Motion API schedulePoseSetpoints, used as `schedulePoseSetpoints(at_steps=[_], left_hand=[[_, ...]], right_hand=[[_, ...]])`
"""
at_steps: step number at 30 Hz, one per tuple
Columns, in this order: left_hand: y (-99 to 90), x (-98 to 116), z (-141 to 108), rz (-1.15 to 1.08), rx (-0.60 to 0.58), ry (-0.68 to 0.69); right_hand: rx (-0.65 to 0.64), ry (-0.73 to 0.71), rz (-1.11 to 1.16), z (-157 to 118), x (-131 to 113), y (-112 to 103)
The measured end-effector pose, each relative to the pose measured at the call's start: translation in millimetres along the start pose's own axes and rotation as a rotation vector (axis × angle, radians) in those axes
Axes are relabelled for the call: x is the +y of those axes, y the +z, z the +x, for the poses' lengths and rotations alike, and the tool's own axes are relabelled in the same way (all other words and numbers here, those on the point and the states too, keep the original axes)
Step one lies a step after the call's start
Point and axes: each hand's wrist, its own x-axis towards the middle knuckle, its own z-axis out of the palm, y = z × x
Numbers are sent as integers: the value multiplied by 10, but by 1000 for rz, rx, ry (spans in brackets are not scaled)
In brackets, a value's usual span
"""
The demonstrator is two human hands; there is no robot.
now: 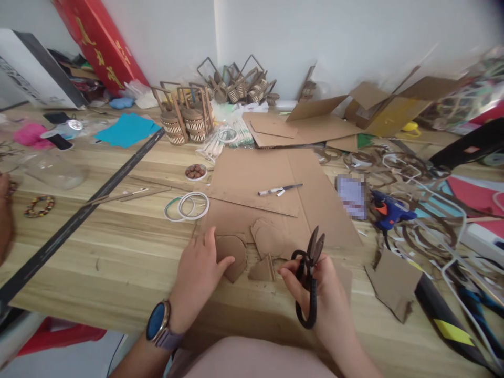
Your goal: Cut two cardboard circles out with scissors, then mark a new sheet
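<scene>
My left hand [202,270], a watch on its wrist, reaches over the table with fingers spread. Its thumb lies over a cut cardboard piece [233,252] with a curved line on it. My right hand [321,294] is closed around black-handled scissors [309,278], whose blades point up and away from me, slightly parted. Between my hands lie a small cardboard scrap [262,270] and, just behind it, rounded cardboard pieces [268,236]. A large cardboard sheet [252,173] is spread beyond them, with a pen [279,190] resting on it.
Tape rings [193,206] and a bowl of brown beads [196,171] sit left of the sheet. Small woven baskets [185,118] stand behind. At right are a blue glue gun [391,210], tangled strips and a cardboard offcut [394,281]. Another person's arm [5,220] shows at far left.
</scene>
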Motion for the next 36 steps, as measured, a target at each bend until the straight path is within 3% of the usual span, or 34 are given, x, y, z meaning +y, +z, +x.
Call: schedulePoseSetpoints(at_steps=[6, 8, 12, 16, 20, 26, 31, 34, 36], left_hand=[[-144, 62, 44, -388, -124, -36], [-233, 124, 33, -611, -178, -39], [-328, 257, -16, -1010, -292, -141], [-236, 369, -62, -1314, -441, -269], [-68, 469, -130, -1663, -502, -448], [23, 596, -251, -1830, -683, -476], [9, 637, -251, -1855, -755, -380], [23, 627, -239, -1866, -771, -362], [20, 617, -234, -1847, -719, -379]], right_hand=[[116, -60, 146, 36, -101, -6], [149, -87, 234, 72, -168, -19], [69, -23, 389, 134, -292, -51], [-64, 48, 412, 136, -339, -54], [-13, 41, 424, 109, -330, -50], [68, 14, 437, 80, -295, -23], [79, 1, 444, 96, -265, 26], [42, -6, 429, 128, -253, 38], [3, 18, 416, 146, -228, 14]])
